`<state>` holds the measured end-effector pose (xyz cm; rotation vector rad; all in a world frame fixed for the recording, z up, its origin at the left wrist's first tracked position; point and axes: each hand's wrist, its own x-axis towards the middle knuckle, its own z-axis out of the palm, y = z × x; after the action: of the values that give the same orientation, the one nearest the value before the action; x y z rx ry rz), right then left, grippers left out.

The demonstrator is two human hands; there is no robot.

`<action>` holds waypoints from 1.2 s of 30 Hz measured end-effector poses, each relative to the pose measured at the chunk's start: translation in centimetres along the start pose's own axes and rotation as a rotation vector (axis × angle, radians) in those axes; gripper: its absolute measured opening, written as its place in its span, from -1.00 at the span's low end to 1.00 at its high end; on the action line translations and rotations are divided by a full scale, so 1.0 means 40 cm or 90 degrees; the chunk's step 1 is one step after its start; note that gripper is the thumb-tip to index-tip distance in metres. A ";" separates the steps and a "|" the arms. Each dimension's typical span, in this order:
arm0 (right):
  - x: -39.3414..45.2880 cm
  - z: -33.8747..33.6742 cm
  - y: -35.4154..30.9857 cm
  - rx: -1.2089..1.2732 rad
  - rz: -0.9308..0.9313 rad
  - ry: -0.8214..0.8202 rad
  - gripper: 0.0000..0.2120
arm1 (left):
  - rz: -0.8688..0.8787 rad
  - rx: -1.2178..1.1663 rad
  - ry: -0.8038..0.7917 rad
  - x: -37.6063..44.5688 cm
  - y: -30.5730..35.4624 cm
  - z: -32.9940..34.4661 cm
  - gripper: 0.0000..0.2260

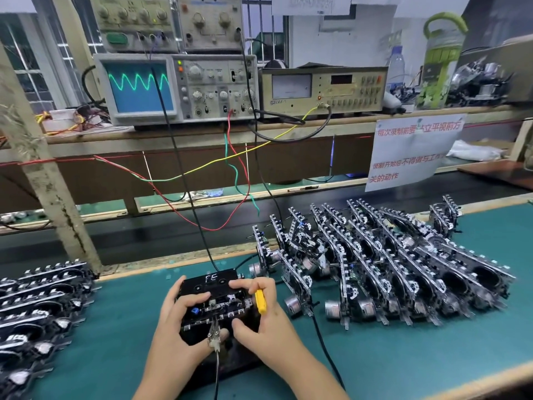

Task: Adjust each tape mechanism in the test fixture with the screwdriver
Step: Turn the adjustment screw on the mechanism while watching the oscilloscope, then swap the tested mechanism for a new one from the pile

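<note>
Mechanism (215, 308) is sitting in the fixture (213, 287) at lower centre, looking rigid, light, fiddly; left hand (176, 319) is curling round its edge, right hand (259, 310) pinching yellow screwdriver (260, 301) while gripping the frame's sturdier sides

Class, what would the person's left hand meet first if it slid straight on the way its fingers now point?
The left hand points up and right across the tape mechanism it already grips; going on, it would probably meet the right hand holding the yellow screwdriver, though depth is unclear.
</note>
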<state>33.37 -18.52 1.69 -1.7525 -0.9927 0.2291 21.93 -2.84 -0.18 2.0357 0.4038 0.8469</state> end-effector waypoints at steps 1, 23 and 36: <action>0.000 0.000 -0.001 0.003 0.002 -0.001 -0.56 | -0.001 0.001 -0.001 0.000 0.001 -0.001 -0.40; 0.020 -0.007 -0.037 -0.053 -0.059 -0.002 -0.42 | -0.061 0.251 -0.102 0.132 0.102 -0.054 -0.82; 0.020 -0.006 -0.054 -0.159 -0.131 0.039 -0.31 | -0.208 0.410 0.163 0.090 0.007 -0.216 -0.57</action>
<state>32.92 -17.90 3.87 -1.8518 -1.1876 -0.0836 18.47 4.24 4.92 2.3366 1.2478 0.8397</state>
